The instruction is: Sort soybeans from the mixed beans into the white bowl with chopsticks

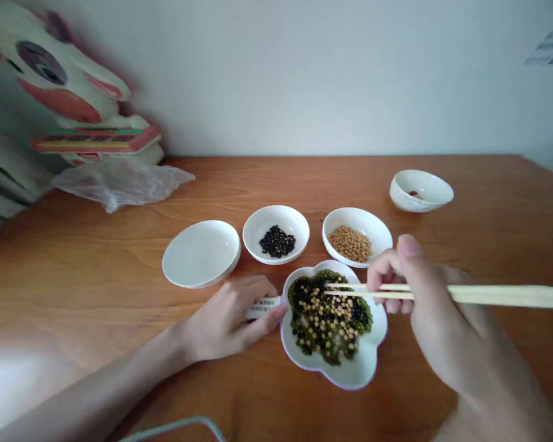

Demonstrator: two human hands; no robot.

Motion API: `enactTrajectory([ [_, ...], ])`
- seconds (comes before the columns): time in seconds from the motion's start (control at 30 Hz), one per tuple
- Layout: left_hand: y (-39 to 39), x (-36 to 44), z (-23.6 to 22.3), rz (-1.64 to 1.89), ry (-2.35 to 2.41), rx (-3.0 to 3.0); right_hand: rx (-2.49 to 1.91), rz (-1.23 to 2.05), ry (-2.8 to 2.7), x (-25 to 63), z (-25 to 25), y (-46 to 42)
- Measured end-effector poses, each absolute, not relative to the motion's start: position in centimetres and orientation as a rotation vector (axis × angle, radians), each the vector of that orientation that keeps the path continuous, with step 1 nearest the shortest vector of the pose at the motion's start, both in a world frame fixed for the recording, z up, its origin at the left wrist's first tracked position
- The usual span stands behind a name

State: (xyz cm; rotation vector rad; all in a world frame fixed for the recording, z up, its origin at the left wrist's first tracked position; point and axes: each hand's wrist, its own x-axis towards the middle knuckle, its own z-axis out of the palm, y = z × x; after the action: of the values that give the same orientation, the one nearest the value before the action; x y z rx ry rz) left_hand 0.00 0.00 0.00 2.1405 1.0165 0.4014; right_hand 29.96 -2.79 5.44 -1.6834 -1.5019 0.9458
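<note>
Chopsticks (373,290) level over flower-shaped bowl (354,371), tips pointing left
Right hand (435,307) fingers clamped on them; left hand (228,319) fingers together, touching bowl rim; bare table (74,294) left

My bench is a wooden table (120,344), orange-brown, grain running crosswise, surface faintly glossy. Behind it stands a plain pale wall (332,73), unmarked, meeting the far table edge in a straight line. Light is soft and even, daylight-like, with weak shadows. At far left a blurred painted figure (59,86), white with red patches, leans by the wall.
</note>
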Motion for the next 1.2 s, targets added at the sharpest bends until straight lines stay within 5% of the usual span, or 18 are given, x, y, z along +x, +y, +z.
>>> enactTrajectory([
  [1.2, 0.11, -0.18, -0.2, 0.392, 1.003, 2.162, -1.642, 0.942, -1.507, 29.36, 5.5, -2.23],
])
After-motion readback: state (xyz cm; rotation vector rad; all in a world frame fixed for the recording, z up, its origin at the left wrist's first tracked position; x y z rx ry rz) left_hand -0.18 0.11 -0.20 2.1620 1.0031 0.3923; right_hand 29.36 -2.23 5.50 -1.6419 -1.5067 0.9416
